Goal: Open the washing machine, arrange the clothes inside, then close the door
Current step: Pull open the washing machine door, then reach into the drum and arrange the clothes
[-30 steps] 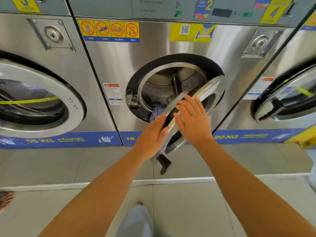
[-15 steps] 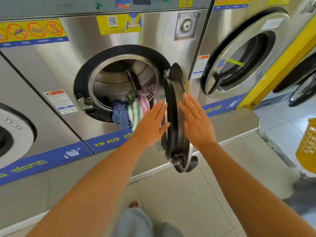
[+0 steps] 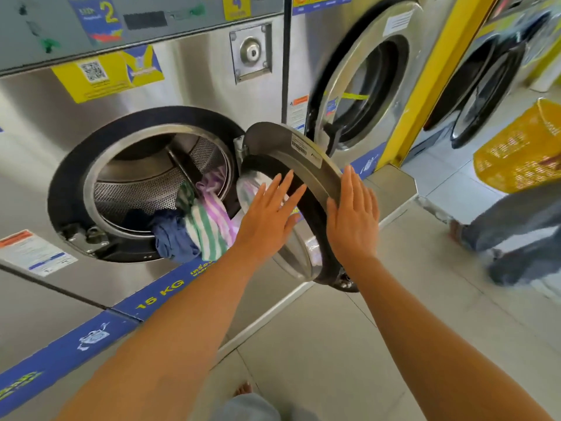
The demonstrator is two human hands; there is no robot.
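Note:
The steel washing machine (image 3: 194, 86) numbered 2 stands with its round door (image 3: 306, 165) swung out to the right, edge-on to me. Inside the drum (image 3: 145, 186) lies a heap of clothes (image 3: 200, 226): a dark blue piece, a green-and-white striped one and a pink striped one, spilling over the lower rim. My left hand (image 3: 270, 211) lies flat with fingers spread against the door's inner glass side. My right hand (image 3: 353, 214) rests flat on the door's outer metal rim. Neither hand grips anything.
Another washer (image 3: 361, 86) with a shut round door stands to the right, then a yellow pillar (image 3: 437, 74). A yellow laundry basket (image 3: 522, 147) sits on the tiled floor at right, beside another person's legs (image 3: 513, 238). My bare foot (image 3: 244, 388) shows below.
The door has swung from nearly shut to wide open on its right hinge, baring the drum and clothes. Both hands followed it rightward, and my view turned right.

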